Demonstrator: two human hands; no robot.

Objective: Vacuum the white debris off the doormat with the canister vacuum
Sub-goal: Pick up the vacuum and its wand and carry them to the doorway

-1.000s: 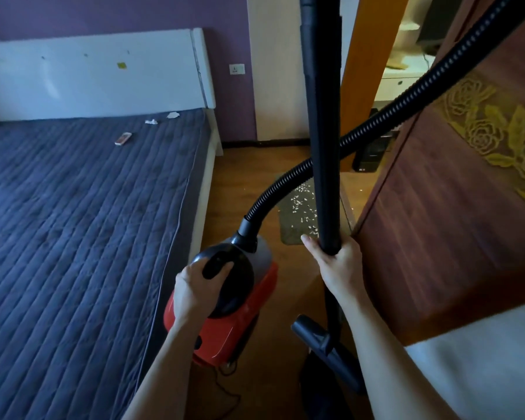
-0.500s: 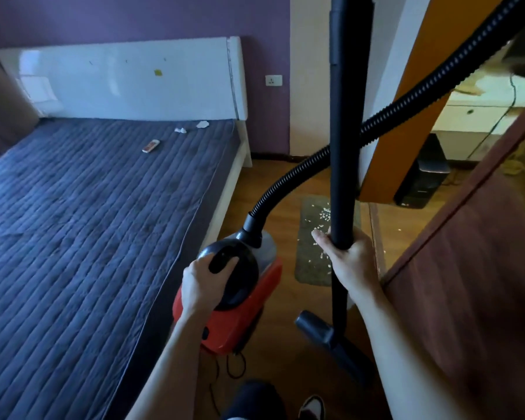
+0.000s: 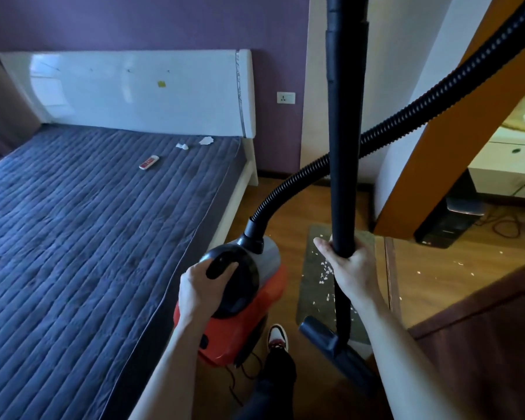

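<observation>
Nearest to you, your shoe (image 3: 278, 336) stands on the wooden floor (image 3: 291, 201) between the canister vacuum (image 3: 249, 322) and the floor nozzle (image 3: 325, 333). The nozzle sits at the near end of the doormat (image 3: 312, 247); whether it touches the mat cannot be told. Your left hand (image 3: 200, 286) grips the black carry handle on top of the red canister, fingers curled round it. Your right hand (image 3: 352, 268) grasps the upright black wand (image 3: 343, 147), fingers and thumb wrapped round the tube above the nozzle. The ribbed hose (image 3: 406, 116) leaves the front of the canister, passes behind the wand and rises to the upper right. White debris (image 3: 326, 269) lies scattered on the doormat just behind your right hand, with more flecks on the floor to the right. To the left lies the bed (image 3: 88, 237) under a quilted blue cover, a small remote (image 3: 149, 162) near its white headboard (image 3: 134, 89). A wall socket (image 3: 286, 97) is set in the purple wall beyond.
</observation>
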